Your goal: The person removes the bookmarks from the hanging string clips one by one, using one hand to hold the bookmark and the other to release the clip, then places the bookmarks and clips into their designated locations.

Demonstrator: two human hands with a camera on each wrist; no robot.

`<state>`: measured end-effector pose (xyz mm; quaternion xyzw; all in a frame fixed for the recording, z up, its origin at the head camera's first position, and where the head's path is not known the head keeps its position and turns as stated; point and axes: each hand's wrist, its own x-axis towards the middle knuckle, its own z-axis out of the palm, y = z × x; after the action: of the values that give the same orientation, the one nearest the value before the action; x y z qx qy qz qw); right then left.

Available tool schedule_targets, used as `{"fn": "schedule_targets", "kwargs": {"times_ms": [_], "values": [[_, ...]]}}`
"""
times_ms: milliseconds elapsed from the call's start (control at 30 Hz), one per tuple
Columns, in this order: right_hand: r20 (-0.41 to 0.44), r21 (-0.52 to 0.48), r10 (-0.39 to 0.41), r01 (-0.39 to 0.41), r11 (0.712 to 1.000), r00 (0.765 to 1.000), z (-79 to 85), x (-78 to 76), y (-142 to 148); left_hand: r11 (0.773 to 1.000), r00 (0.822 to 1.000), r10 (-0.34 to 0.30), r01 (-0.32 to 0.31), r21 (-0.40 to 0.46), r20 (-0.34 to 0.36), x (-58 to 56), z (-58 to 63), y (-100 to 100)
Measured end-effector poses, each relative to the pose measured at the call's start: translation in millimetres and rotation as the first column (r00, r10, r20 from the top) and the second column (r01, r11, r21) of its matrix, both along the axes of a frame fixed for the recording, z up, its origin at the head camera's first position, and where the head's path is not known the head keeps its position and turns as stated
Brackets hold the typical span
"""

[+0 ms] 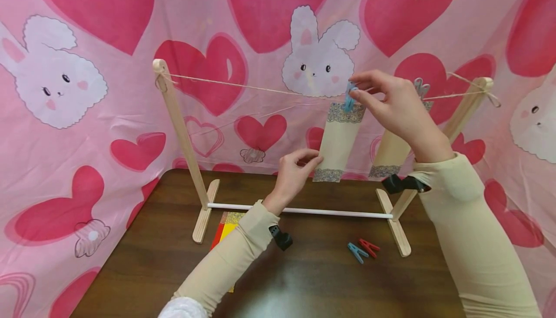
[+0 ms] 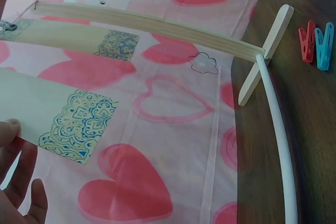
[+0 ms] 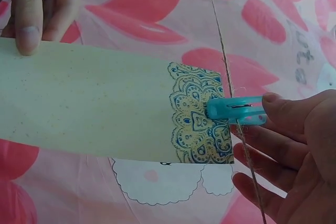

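Observation:
A cream paper strip (image 1: 338,144) with blue-patterned lace-like bands at both ends hangs at the twine (image 1: 243,85). My right hand (image 1: 399,110) pinches the handles of a light blue clothespin (image 3: 236,108), whose tip overlaps the strip's top band at the twine. My left hand (image 1: 292,177) pinches the strip's left edge, low down, between thumb and fingers; the left wrist view shows the lower band (image 2: 81,124) hanging beyond it. Behind my right hand a second cream strip (image 1: 387,151) hangs from the twine by a grey clothespin (image 1: 420,89).
The twine spans two wooden posts (image 1: 182,130), joined low down by a white rod (image 1: 339,213). A blue clothespin (image 1: 358,253) and a red clothespin (image 1: 369,248) lie on the brown table (image 1: 312,279). Red and yellow strips (image 1: 227,228) lie partly under my left forearm.

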<state>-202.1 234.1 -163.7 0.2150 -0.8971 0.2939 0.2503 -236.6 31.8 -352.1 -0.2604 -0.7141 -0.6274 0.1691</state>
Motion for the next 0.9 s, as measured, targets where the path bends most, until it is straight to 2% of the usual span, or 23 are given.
{"fn": "schedule_targets", "kwargs": {"times_ms": [433,900], "values": [[0.007,-0.028,-0.028,0.028,0.999,1.0,-0.6,2.0,-0.6,1.0,1.0,0.002,-0.003,0.03,0.016,-1.0,-0.1,-3.5],[-0.092,-0.058,-0.014,0.009,0.998,0.996,-3.5,2.8,-4.8,0.999,1.0,-0.006,0.005,0.045,0.021,-0.7,0.3,-4.5]]}}
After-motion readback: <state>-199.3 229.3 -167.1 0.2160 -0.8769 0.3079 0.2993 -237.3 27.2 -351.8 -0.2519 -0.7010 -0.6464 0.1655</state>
